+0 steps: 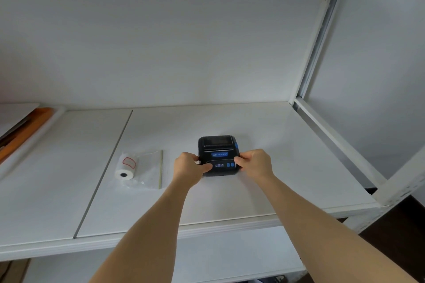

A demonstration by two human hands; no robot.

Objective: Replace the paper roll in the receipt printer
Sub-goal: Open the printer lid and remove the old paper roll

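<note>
The receipt printer sits on the white shelf with its lid down, gripped at both near corners: the left hand and the right hand have their fingers closed on its sides. The new paper roll lies well apart to the left, on or in a clear bag. Opening the lid, swapping rolls and closing all seem left to do.
</note>
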